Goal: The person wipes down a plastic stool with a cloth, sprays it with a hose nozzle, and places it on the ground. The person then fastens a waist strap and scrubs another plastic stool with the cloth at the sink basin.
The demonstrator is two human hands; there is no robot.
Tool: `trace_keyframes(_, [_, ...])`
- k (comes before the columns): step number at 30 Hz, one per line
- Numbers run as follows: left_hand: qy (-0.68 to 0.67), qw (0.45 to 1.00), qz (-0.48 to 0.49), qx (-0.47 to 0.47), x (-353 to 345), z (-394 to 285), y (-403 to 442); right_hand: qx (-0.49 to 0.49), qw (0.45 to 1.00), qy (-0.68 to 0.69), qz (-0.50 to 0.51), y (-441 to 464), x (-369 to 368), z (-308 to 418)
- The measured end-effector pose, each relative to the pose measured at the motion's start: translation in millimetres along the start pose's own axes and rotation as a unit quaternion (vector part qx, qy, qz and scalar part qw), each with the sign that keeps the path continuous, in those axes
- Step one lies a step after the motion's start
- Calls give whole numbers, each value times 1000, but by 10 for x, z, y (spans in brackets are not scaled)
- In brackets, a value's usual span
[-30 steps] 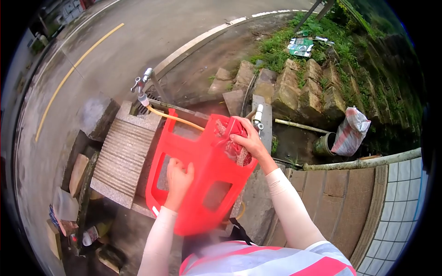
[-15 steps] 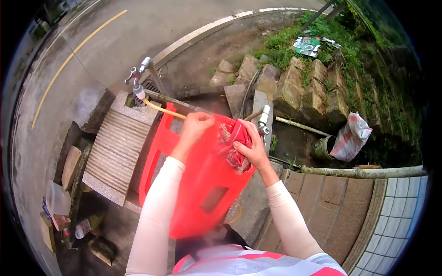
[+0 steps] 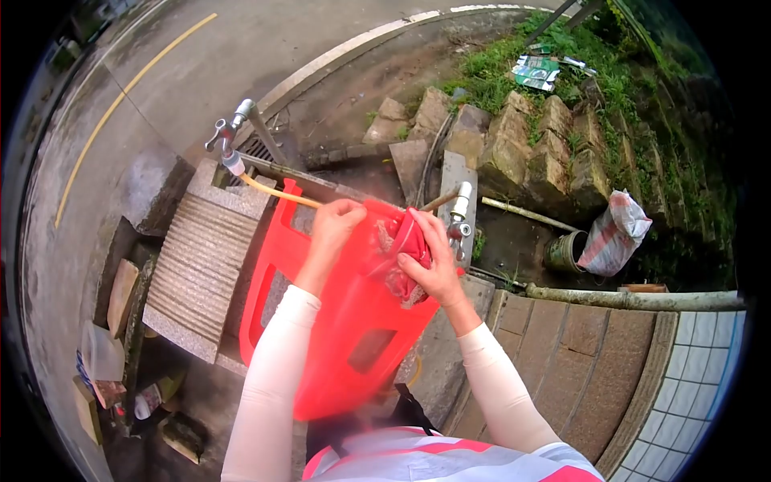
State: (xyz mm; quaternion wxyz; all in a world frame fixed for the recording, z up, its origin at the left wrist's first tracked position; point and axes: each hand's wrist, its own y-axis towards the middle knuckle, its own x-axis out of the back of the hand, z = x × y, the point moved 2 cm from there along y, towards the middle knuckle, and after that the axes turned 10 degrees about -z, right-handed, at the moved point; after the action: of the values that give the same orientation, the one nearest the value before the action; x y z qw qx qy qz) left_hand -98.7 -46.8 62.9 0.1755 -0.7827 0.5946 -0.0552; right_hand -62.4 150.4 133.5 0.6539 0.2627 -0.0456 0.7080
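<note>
A red plastic stool [image 3: 321,353] with cut-out openings lies tilted in front of the body. My right hand [image 3: 434,261] is closed round a wet-looking red and patterned cloth [image 3: 405,249], pressed against the stool's upper right part. My left hand [image 3: 333,229] is at the stool's upper edge, beside the end of the visible yellow hose [image 3: 277,191]; thumb and fingers are pinched together, and what they hold, if anything, is too small to make out. The hose runs from the left tap [image 3: 229,136] towards this hand.
A ribbed stone washboard [image 3: 197,269] lies left of the stool. Another tap [image 3: 459,213] stands to the right. Farther right are a bucket [image 3: 564,251], a striped sack [image 3: 614,233] and a long pale pipe [image 3: 634,300]. Stone blocks [image 3: 506,145] line the grassy slope.
My left hand has risen from the stool's middle opening to its upper edge, its fingers now pinched. The cloth in my right hand has shifted and bunched slightly.
</note>
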Motion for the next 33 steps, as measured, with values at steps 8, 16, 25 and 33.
trace_keyframes(8, [-63, 998, 21, 15, -25, 180, -11, 137, 970, -200, -4, -208, -146, 452])
trace_keyframes(16, [-44, 998, 19, -32, 16, 112, -12, 132, 946, -294, -37, -93, -287, 553])
trace_keyframes(25, [121, 989, 10, -85, -34, -195, -164, 47, 982, -148, -110, -378, -182, 316])
trace_keyframes(33, [257, 957, -84, -101, -147, -457, -378, 83, 982, -148, -81, -535, -180, 374])
